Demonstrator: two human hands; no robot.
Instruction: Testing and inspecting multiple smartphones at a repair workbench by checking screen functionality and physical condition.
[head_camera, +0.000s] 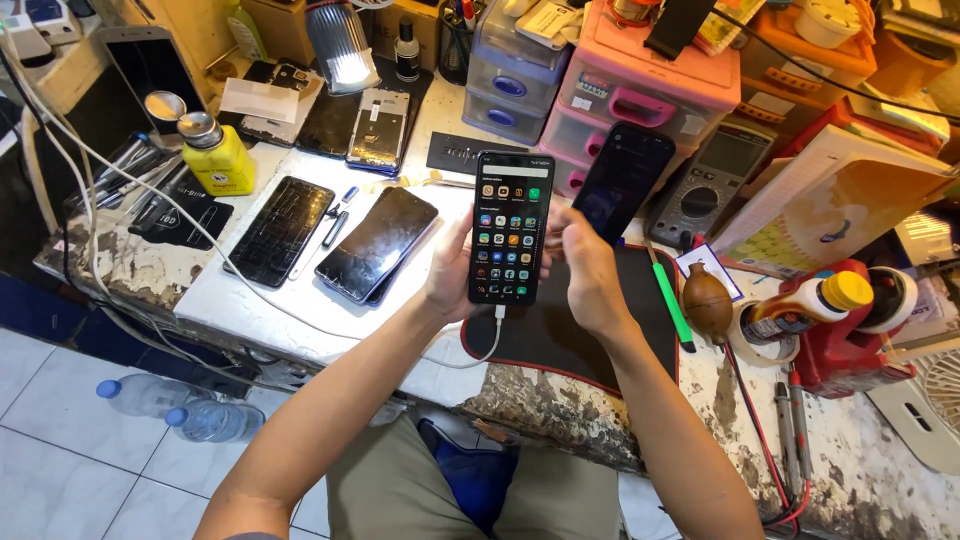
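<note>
Left hand: left hand (452, 268) wrapped round the lit phone (511, 228) from its left edge, fingers behind it, thumb at the side; holds it upright, screen toward the camera.
Lit phone: raised above the front of the table (300, 305), over the edge of the black mat (560, 330); screen shows rows of small coloured icons.
Cable: white cable (488, 345) plugged into the phone's bottom edge, looping down over the table front.
Right hand: right hand (585, 268) just right of the lit phone, fingers curled and drawn together near its right edge; whether they touch the phone, cannot tell.
Dark phone: second phone (622, 182), screen dark, stands tilted behind the right hand, leaning toward the pink drawer unit (640, 85).
Left of the hands: two phones with cracked dark screens, one (279, 230) flat on the white surface, another (378, 243) beside it lying on a further handset.
Yellow bottle: yellow bottle (216, 155) with a metal top, back left, near a bundle of tools.
Right of mat: green-handled tool (667, 295) along the mat's edge; brown rubber blower (706, 300) just beside it; multimeter (712, 182) behind.
Floor: two clear plastic bottles (175, 408) lying on the white tiles under the table.
</note>
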